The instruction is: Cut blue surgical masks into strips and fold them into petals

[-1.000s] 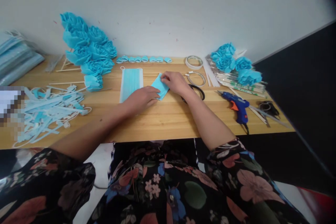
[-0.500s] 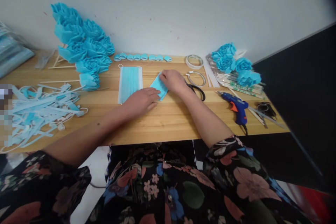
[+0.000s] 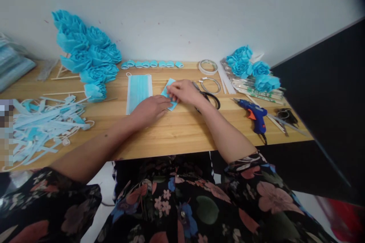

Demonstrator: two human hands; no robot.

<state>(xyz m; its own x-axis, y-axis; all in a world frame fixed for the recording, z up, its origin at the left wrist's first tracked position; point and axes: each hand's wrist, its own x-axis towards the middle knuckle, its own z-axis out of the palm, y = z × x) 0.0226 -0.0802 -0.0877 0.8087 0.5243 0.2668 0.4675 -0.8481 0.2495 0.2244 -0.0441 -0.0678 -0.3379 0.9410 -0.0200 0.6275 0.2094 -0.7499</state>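
A folded piece of blue mask fabric point(image 3: 170, 83) lies on the wooden table between both hands. My left hand point(image 3: 152, 110) rests flat, fingers stretched out, with its fingertips on the lower left part of this piece. Over its right side bends my right hand point(image 3: 184, 92), fingers curled together and pressed to the fabric; their tips are partly hidden. Left of the hands lies a whole blue face mask point(image 3: 139, 89), its lower right corner partly covered by my left hand. Black-handled scissors point(image 3: 214, 100) lie just beyond my right wrist.
Several small blue rolls point(image 3: 146, 64) line the back edge. Blue fabric flowers point(image 3: 95, 51) and cut mask strips point(image 3: 48, 121) occupy the left. On the right are a tape roll point(image 3: 207, 72), a wire coil point(image 3: 217, 79), more flowers point(image 3: 242, 60) and a blue glue gun point(image 3: 255, 113).
My right hand has shifted slightly left and its fingers are more curled over the fabric piece. The piece now stands at a different slant. The view has tilted a little.
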